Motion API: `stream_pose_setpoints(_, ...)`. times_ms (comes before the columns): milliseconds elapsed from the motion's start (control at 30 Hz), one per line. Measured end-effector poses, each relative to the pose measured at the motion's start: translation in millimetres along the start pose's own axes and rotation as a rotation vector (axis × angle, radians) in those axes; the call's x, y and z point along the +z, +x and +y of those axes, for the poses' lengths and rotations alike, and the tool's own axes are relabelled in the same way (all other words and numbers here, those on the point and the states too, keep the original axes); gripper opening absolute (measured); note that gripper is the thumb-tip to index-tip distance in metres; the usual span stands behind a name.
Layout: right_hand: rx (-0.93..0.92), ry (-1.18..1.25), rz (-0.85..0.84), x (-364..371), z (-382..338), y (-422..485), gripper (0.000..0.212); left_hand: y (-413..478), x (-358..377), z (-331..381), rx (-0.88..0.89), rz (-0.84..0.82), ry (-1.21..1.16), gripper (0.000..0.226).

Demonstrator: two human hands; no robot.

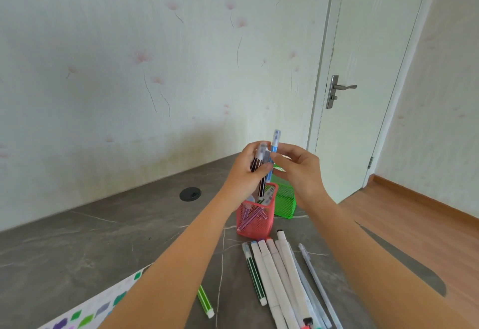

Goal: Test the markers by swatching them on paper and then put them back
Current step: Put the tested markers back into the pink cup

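Grey marble-veined desk top [77,245] runs along a pale flowered wall, with a white door [363,43] at the right. White paper sheet [108,300], marked with green, grey and purple swatches, lies at the lower left, partly under the left forearm. Row of long white-barrelled markers [280,271] lies side by side on the desk near the right forearm.

Red mesh pen holder [255,222] stands beyond the row with purple pens inside. Green mesh pen holder [285,201] stands just behind it.

Left hand [243,173], raised above the red holder, is curled round a bunch of dark striped markers [260,158], held upright with their lower ends over the holder's opening. Right hand [300,170] pinches a capped blue marker [274,144] between thumb and fingertips, beside the bunch.

Dark green striped marker [255,276] lies at the row's left edge. Light green marker [204,300] lies by the left forearm. Round black desk grommet [190,193] sits left of the holders.
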State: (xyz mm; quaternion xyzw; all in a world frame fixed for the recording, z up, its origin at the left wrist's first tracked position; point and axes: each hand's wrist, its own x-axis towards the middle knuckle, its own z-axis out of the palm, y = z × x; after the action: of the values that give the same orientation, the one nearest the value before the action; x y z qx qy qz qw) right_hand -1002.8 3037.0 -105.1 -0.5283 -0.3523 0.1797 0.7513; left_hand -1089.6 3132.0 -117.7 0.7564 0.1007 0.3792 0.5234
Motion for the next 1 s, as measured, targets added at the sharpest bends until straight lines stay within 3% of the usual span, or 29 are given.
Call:
stream_pose_setpoints(267,0.061,-0.037,0.001,-4,14,-10,0.017,-22,-21,-8,-0.063,0.009,0.047,0.053)
stream_pose_setpoints(800,-0.041,-0.286,-0.034,-28,19,-39,0.014,-19,-31,-4,-0.083,-0.045,0.291,0.064)
stream_pose_setpoints(900,-0.066,-0.377,-0.065,-29,21,-45,0.015,-28,-47,-4,-0.068,-0.046,0.301,0.054)
stream_pose_setpoints(1000,-0.082,-0.452,-0.096,-30,25,-52,0.017,-34,-60,-5,-0.042,-0.017,0.284,0.021)
